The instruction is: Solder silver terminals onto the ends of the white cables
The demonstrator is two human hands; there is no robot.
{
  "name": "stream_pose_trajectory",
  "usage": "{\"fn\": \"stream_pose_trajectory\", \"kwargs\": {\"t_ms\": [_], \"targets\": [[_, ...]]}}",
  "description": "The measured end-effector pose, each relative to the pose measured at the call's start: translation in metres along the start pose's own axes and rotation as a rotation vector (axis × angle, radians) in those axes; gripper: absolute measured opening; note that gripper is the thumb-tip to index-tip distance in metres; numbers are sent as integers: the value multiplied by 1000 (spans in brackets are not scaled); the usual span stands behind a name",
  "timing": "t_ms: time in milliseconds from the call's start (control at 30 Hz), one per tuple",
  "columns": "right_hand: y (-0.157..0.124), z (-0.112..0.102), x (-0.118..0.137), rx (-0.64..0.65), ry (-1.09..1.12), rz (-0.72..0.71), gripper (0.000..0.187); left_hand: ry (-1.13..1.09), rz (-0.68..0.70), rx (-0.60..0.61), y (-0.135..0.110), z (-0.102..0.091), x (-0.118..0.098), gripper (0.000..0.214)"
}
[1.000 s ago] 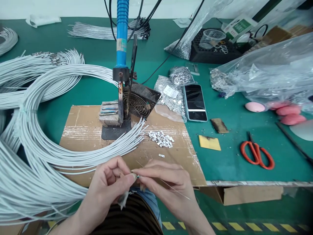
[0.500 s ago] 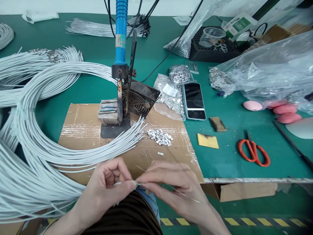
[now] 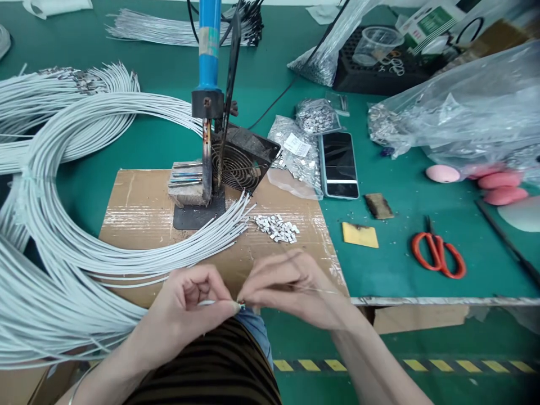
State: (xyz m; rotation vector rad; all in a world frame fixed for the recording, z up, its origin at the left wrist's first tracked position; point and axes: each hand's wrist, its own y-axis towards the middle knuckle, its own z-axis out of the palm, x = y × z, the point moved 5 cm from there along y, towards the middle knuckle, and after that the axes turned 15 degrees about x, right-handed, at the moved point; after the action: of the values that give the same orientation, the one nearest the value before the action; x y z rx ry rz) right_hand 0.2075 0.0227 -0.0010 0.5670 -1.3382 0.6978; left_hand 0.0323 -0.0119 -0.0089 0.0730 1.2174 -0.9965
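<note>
My left hand (image 3: pixel 188 309) pinches the end of a thin white cable (image 3: pixel 206 302) at the front edge of the cardboard sheet (image 3: pixel 139 208). My right hand (image 3: pixel 295 289) meets it fingertip to fingertip, closed on a thin solder wire (image 3: pixel 320 291) that sticks out to the right; this hand is slightly blurred. A small dark tip shows where the fingers meet. A fan of white cable ends (image 3: pixel 228 222) and a small heap of metal terminals (image 3: pixel 277 227) lie just beyond the hands.
A blue-handled soldering iron (image 3: pixel 208 67) stands upright in a stand beside a small fan (image 3: pixel 240 166). Large coils of white cable (image 3: pixel 50 214) fill the left. A phone (image 3: pixel 338 165), bags of terminals (image 3: pixel 297 157), a yellow sponge (image 3: pixel 359 234) and orange scissors (image 3: pixel 439 255) lie to the right.
Both hands stayed joined at the fingertips. The right hand turned, and the solder wire swung from pointing down-right to nearly level. The camera tilted down a little.
</note>
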Motion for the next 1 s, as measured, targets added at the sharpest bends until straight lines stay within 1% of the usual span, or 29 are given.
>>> {"fn": "stream_pose_trajectory", "kwargs": {"t_ms": [67,100,133,200,267,300,400,500,600,633,700,767,900,933,1000], "targets": [[-6,-10,-11,-251,116,4,4,5,67,-101,-1,-4,-2,26],[-10,-13,-16,-344,152,-1,4,11,84,-135,-2,-5,-3,24],[-14,-14,-20,-410,168,-1,5,17,95,-169,-2,-6,-4,21],[-20,-11,-24,-467,162,13,8,28,108,-230,-4,-8,-6,18],[-23,-4,-22,-476,109,12,16,41,108,-273,-4,-8,-8,18],[-24,0,-19,-467,47,10,21,50,109,-294,-4,-9,-9,18],[-20,13,-4,-402,-240,10,34,78,113,-335,-3,-9,-9,16],[-11,24,7,-335,-449,-6,28,89,95,-326,0,-7,-6,16],[-2,35,11,-299,-598,-117,22,91,103,-326,2,-6,-3,18],[0,38,11,-313,-654,-174,22,88,109,-325,2,-6,-3,18],[0,44,8,-390,-719,-260,24,70,120,-320,2,-6,-2,18],[-1,47,-1,-483,-642,-268,25,36,115,-294,3,-5,0,18],[-3,47,-22,-574,-262,-200,28,-22,92,-241,6,-3,0,21],[-5,45,-25,-612,-197,-198,31,-27,95,-256,6,-4,-1,21],[-11,39,-29,-720,-125,-206,36,-33,109,-325,4,-7,-4,21]]}}
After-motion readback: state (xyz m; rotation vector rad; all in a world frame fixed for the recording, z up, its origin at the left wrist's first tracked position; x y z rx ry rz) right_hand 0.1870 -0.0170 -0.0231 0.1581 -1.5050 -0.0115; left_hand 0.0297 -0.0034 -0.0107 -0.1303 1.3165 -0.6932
